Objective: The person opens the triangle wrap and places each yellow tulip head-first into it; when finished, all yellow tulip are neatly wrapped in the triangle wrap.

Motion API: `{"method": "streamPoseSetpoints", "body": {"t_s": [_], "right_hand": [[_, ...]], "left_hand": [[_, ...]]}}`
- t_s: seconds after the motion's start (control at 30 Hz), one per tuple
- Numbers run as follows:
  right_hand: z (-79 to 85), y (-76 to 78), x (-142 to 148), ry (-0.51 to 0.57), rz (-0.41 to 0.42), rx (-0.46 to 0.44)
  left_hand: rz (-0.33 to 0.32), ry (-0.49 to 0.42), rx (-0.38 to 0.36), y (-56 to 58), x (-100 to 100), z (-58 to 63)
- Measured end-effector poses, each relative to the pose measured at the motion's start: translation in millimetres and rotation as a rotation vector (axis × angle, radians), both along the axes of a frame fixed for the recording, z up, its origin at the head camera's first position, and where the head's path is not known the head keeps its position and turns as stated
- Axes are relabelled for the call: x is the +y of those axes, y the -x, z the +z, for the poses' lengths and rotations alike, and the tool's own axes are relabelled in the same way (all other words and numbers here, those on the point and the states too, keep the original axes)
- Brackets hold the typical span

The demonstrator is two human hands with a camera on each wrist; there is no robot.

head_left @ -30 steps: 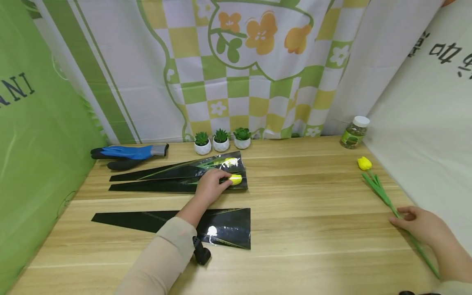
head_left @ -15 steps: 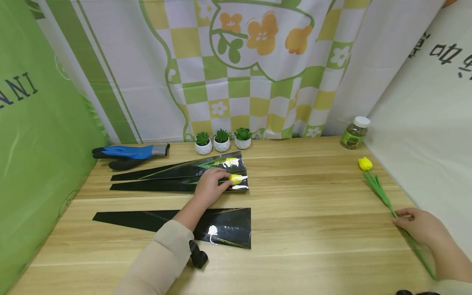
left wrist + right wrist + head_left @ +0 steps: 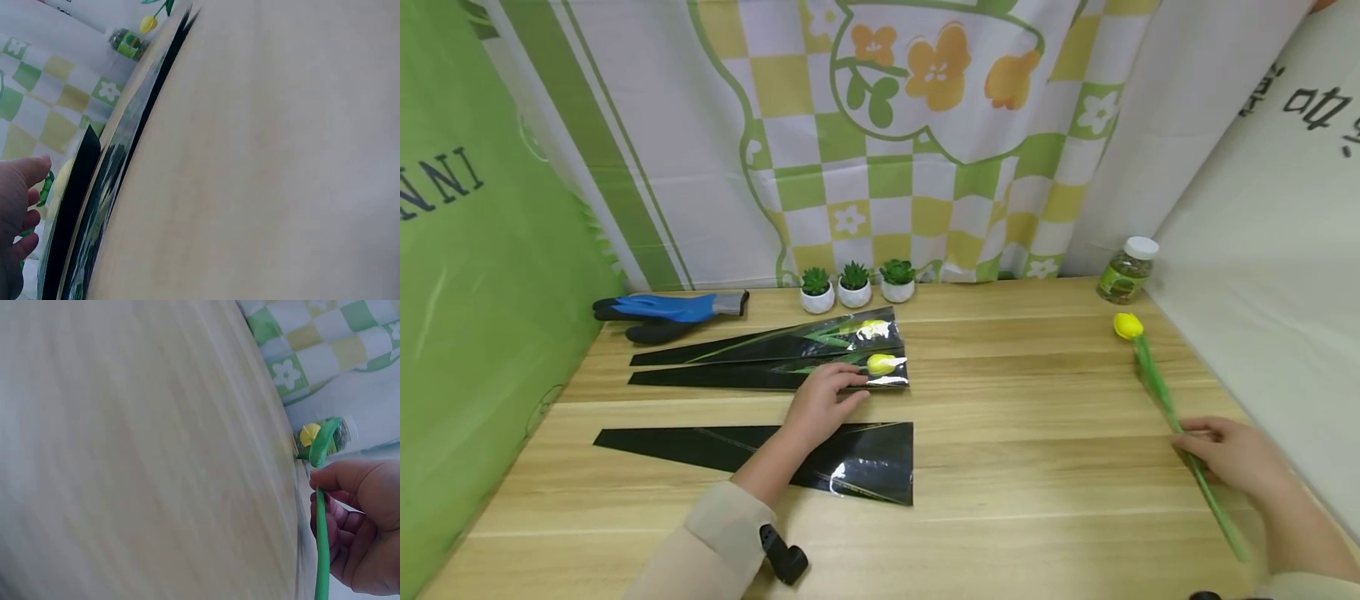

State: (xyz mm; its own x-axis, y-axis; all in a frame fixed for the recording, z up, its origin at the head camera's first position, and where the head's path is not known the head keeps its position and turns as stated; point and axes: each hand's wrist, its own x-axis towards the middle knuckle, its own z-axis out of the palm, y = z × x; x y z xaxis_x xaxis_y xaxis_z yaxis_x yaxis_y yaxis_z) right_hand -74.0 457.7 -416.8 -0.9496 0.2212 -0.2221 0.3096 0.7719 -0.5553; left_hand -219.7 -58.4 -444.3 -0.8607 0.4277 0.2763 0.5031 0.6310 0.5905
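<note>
My right hand [image 3: 1232, 454] pinches the green stem of an artificial yellow tulip [image 3: 1167, 398] between thumb and fingers; its bloom points away from me. In the right wrist view the stem [image 3: 322, 544] runs past the thumb. My left hand [image 3: 826, 407] has its fingers apart and holds nothing. It hovers by the lower edge of a black flower sleeve [image 3: 715, 377] with a yellow tulip [image 3: 881, 364] inside. Behind that lies another black sleeve [image 3: 745, 343], also with a tulip. Under the left forearm a third black sleeve [image 3: 872, 458] lies flat, no bloom showing in it.
Three small potted succulents [image 3: 853, 287] stand along the back edge, in front of the checked curtain [image 3: 887, 179]. Blue and black gloves [image 3: 670, 312] lie at the back left. A white-lidded jar [image 3: 1127, 271] stands at the back right corner of the wooden table [image 3: 1000, 500].
My left hand has let go of the sleeved tulip's bloom and drawn back toward me, fingers opening. My right hand has brought its tulip a little leftward, the stem's lower end swinging left.
</note>
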Motion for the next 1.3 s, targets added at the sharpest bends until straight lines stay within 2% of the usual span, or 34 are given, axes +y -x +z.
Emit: {"method": "streamPoseSetpoints", "body": {"t_s": [0.27,0.47,0.73,0.93,1.1,1.3], "right_hand": [[5.7,5.7,-32,0.127,-0.003,0.014],[1.9,15.0,-54,0.280,-0.034,0.048],[-2.2,31.1,-81,0.649,-0.150,0.123],[-1.6,40.2,-108,0.961,-0.236,0.167],[1.5,48.7,-129,1.007,-0.242,0.166],[2.0,57.4,-150,1.000,-0.281,0.146]], "left_hand": [[-0.076,-0.060,-0.038,-23.7,0,-4.5],[-0.140,-0.038,-0.045,-40.3,3,-11.5],[-0.217,0.032,-0.017,-54.6,7,-16.0],[-0.220,0.102,0.057,-56.4,9,-19.4],[-0.202,0.114,0.136,-53.9,11,-23.1],[-0.195,0.108,0.171,-53.0,11,-25.8]]}}
